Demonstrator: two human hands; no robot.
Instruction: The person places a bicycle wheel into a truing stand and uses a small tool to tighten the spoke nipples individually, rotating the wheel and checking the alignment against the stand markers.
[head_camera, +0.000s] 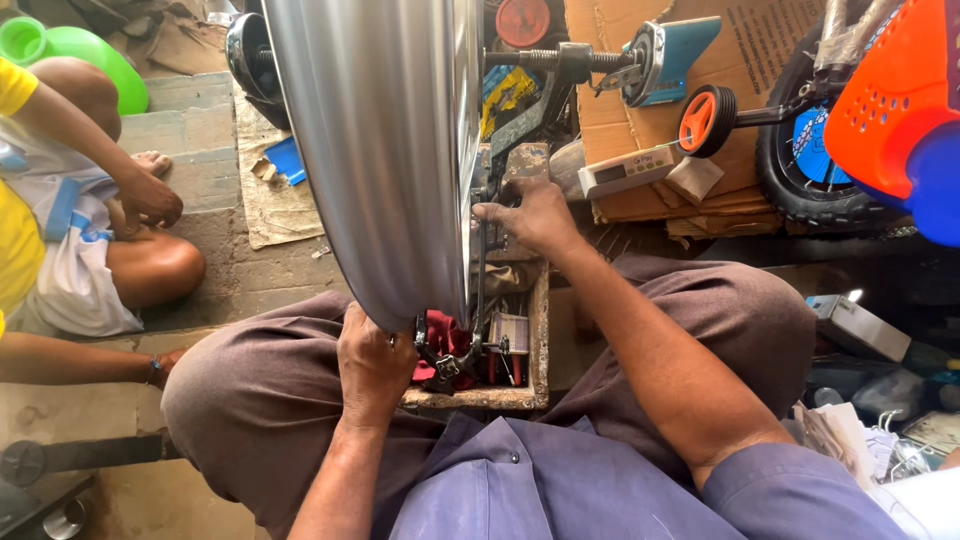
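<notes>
Left hand clamped on bottom edge of smooth, curved, shiny metal rim, rim rising above it. Right hand up and right of the left, fingers curled onto thin dark metal stand beside rim's right side. Rough wooden box just right of left hand, red cloth and small tools inside. Another person's hand far left, orange plastic wheel beyond right hand.

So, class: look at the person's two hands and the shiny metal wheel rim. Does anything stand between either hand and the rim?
Nothing visible does. The left hand already presses against the lower edge of the metal rim. The right hand rests on the dark stand just beside the rim, with no object between them.
</notes>
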